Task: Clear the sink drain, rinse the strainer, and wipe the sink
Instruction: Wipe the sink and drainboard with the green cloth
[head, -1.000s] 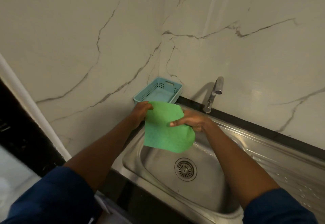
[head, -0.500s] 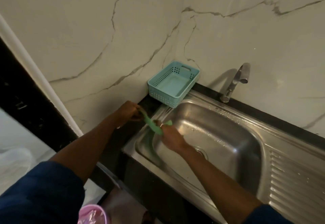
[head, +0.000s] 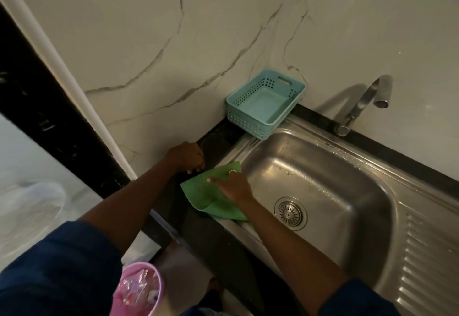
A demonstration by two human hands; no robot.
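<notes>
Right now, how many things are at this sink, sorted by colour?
Green: 1, the cloth
Light blue: 1, the basket
Pink: 1, the bin
Steel: 3, the sink, tap and strainer
Total: 6

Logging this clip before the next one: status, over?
Left hand curled on the counter, nothing seen in it; right hand flat on green cloth. Cloth spread on left rim of sink. Strainer in place. Basket apart, far corner.
</notes>
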